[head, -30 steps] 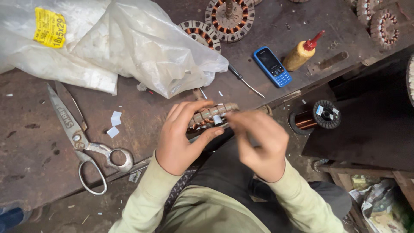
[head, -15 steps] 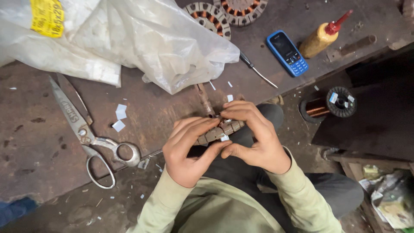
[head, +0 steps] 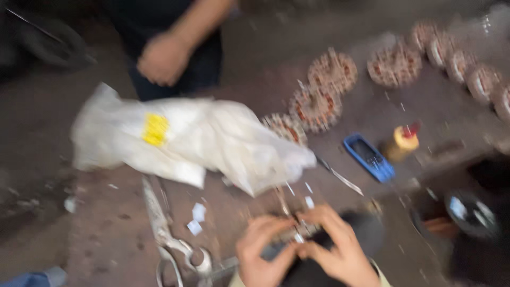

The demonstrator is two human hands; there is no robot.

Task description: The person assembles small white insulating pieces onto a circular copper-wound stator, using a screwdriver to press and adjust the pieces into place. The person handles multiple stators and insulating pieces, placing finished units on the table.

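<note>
Pinching the small wound metal part (head: pixel 297 231) between the fingers of my left hand (head: pixel 261 250) and right hand (head: pixel 336 250) at the table's (head: pixel 106 234) near edge, I judge it could slip, since the scissors (head: pixel 170 239) lie just left.

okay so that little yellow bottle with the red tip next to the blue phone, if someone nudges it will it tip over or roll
The yellow bottle stands upright and looks narrow with a tapered red tip, so a sideways nudge would probably tip it. Once down, its seemingly round body could roll toward the blue phone on the workbench. It looks small and is probably light, though the picture is blurred.
</note>
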